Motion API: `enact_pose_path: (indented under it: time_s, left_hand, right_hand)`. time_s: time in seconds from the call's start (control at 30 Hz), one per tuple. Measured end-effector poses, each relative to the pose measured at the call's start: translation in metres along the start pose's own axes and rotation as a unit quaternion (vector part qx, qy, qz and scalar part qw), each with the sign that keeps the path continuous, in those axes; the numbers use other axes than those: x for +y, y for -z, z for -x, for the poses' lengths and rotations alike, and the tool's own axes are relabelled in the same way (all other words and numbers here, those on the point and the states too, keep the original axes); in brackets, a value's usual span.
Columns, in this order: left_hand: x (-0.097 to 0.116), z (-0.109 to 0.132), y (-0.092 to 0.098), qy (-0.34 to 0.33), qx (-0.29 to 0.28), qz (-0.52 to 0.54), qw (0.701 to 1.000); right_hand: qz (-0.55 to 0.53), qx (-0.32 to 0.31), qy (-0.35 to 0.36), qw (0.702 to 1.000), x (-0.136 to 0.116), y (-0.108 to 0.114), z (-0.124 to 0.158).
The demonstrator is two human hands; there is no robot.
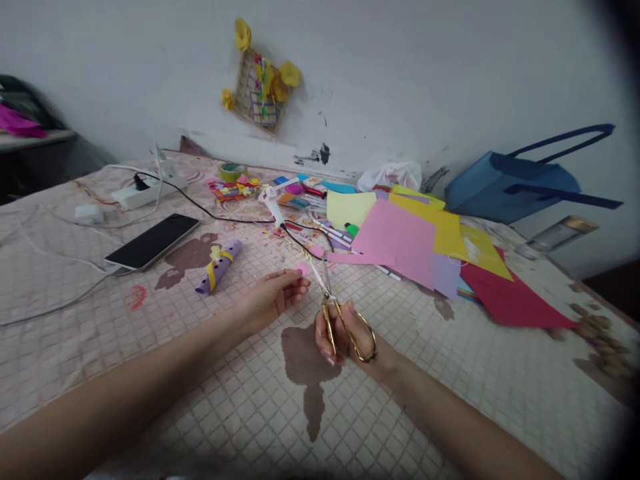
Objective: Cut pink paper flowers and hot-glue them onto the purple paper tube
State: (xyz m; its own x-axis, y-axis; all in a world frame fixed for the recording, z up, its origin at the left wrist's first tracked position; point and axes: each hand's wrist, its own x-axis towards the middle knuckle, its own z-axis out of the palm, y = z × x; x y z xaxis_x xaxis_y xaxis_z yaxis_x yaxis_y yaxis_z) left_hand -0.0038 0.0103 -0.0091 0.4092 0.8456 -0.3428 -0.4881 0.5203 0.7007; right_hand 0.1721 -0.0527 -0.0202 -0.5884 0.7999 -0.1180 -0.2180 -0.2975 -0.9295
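My left hand (273, 300) pinches a small piece of pink paper (301, 269) between its fingertips. My right hand (345, 340) holds a pair of gold-handled scissors (361, 340) with fingers through the loops. The scissor blades (319, 275) point away from me, right beside the pink piece. Both hands hover over a pink tile-patterned tablecloth (75, 280). A rolled lilac paper tied with yellow ribbon (219, 268) lies left of my left hand.
Overlapping pink, yellow and red paper sheets (395, 233) cover the table's right side. A white glue gun (273, 203) with a black cable lies among paper scraps and pens. Farther left are a smartphone (151, 241) and power strip (145, 192). A blue bag (510, 187) leans against the wall.
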Motion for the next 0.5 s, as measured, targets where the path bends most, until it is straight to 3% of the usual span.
enact_pose_path:
  time_s: [0.17, 0.5]
  left_hand:
    - [0.0052, 0.0000, -0.0028, 0.001, 0.011, 0.050, 0.999]
    - [0.0039, -0.0004, -0.0011, -0.003, -0.010, 0.067, 0.998]
  right_hand:
    - [-0.036, -0.007, -0.045, 0.998, 0.0041, -0.0003, 0.0005]
    - [-0.038, -0.009, -0.041, 0.998, 0.0022, -0.0011, -0.0003]
